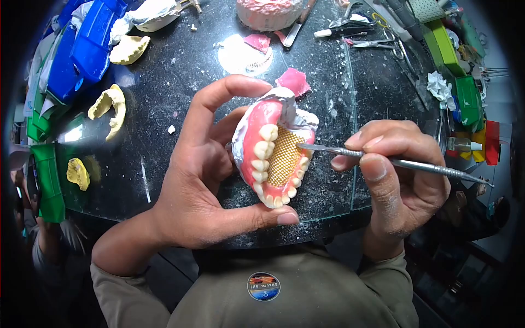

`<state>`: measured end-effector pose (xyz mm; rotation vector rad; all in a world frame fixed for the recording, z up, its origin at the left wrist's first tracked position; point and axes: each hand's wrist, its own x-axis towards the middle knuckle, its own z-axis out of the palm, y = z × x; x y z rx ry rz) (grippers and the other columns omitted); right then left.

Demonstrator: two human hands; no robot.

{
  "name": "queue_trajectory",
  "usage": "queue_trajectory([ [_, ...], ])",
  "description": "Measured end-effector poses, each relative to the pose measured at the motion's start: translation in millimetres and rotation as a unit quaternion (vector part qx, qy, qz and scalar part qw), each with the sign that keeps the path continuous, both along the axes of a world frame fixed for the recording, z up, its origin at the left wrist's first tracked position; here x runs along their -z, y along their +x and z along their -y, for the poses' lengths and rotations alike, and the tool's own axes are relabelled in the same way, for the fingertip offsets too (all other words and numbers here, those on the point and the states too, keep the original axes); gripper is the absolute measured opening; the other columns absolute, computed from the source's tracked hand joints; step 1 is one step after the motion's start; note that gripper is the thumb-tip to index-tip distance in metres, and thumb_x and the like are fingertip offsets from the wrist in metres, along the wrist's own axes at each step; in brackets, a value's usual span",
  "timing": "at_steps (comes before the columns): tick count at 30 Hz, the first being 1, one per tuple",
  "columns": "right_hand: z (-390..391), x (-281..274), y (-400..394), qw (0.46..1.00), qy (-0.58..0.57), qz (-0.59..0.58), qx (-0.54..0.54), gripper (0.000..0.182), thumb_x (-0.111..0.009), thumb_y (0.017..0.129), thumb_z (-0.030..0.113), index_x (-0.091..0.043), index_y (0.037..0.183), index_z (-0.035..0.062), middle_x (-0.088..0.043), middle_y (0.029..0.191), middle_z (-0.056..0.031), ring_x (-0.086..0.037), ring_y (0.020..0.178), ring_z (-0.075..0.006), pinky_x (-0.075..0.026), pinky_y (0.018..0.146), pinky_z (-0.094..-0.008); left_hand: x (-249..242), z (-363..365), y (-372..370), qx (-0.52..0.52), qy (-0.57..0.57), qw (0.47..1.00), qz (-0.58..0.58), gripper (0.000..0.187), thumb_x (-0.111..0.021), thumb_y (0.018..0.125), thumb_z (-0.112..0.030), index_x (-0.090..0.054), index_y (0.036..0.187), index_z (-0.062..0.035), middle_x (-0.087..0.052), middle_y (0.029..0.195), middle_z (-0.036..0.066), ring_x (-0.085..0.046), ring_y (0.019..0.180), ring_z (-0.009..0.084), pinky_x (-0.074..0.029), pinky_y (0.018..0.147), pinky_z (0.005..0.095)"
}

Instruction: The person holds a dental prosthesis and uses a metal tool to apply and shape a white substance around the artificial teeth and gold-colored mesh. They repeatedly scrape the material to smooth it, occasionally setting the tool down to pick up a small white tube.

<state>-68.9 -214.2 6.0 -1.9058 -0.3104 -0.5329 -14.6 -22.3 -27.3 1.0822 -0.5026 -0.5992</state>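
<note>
Left fingers (205, 158) curling wide, gripping denture model (261, 150) between thumb and fingertips; right fingers (402, 169) pinching metal tool (377, 157), tip at the gold mesh (285, 158). Pink wax piece (293, 82) lying beyond left fingertips on black speckled tabletop (180, 65); blue bins (87, 44) standing farther left, green and red bins (491, 143) right.

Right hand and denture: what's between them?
In the head view, the front end of the metal tool spans the gap from the right hand to the denture, its tip at the gold mesh. Black tabletop shows behind.
</note>
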Motion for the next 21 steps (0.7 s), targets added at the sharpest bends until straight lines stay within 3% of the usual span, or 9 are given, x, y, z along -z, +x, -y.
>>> queue_trajectory([
  [13,-5.4,-0.7,-2.9,0.999,-0.048,0.003,-0.019,0.014,-0.059,0.078,0.000,-0.051,0.088,-0.0053,-0.054,0.084,-0.0199,-0.057,0.070,-0.0189,-0.056,0.059,-0.0284,5.9,-0.2,1.1,-0.014,0.018,0.997,0.074,0.103,-0.077,0.058,0.005,-0.005,0.131,-0.0033,-0.046,0.119,0.016,-0.049,0.111,0.0221,-0.041,0.091,0.0319],
  [21,-5.6,0.5,-4.7,0.999,-0.041,-0.001,-0.016,0.014,-0.059,0.079,-0.001,-0.051,0.090,-0.0044,-0.054,0.084,-0.0197,-0.058,0.070,-0.0190,-0.055,0.059,-0.0287,2.8,1.0,-0.2,-0.026,0.007,0.999,0.031,0.104,-0.077,0.058,0.004,-0.004,0.132,-0.0039,-0.045,0.120,0.016,-0.050,0.110,0.0229,-0.042,0.091,0.0325],
])
